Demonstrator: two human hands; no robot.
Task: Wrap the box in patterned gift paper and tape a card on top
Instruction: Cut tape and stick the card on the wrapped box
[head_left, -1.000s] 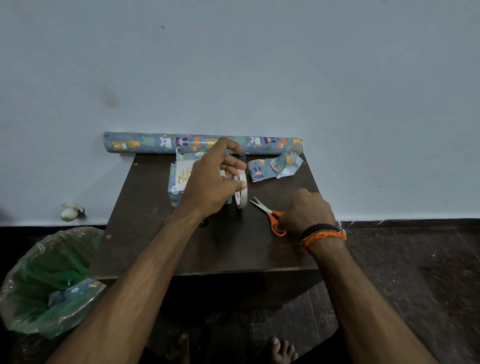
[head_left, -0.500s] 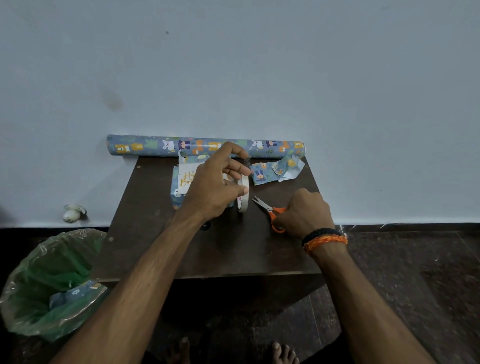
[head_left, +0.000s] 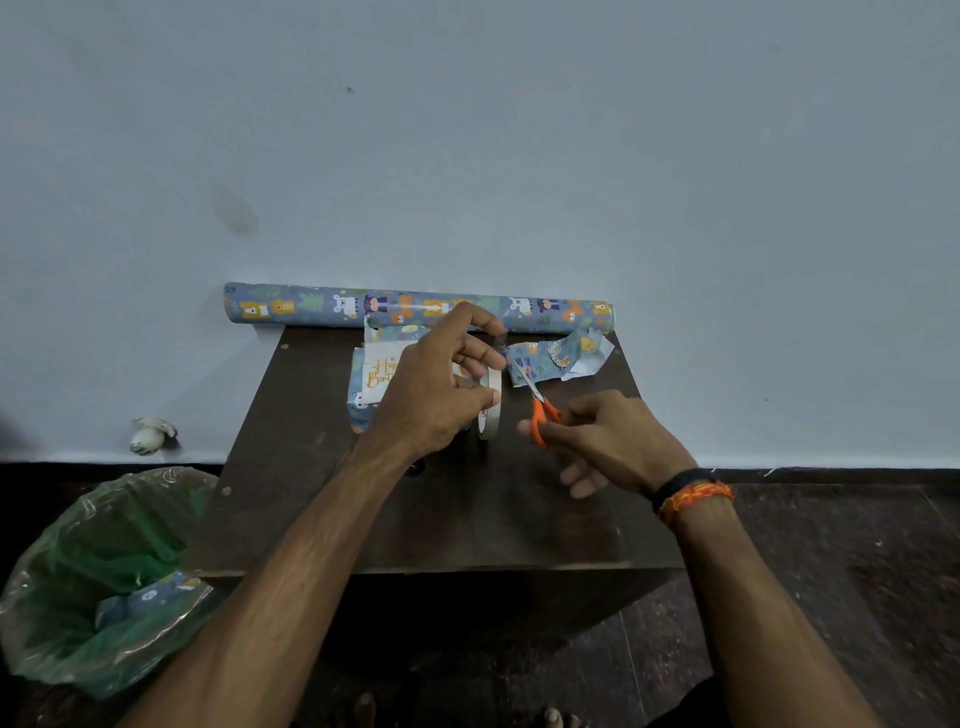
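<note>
A pale wall stood behind my dark table. My left hand pinched the tape roll upright at center; my right hand gripped orange scissors. The wrapped box with its card lay at nine o'clock of the tape, the paper roll at twelve.

bare arms — black, orange wristbands

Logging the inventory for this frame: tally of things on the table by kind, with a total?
Gift paper roll: 1
Wrapped box with card: 1
Tape roll: 1
Scissors: 1
Paper scrap: 1
Total: 5
</note>
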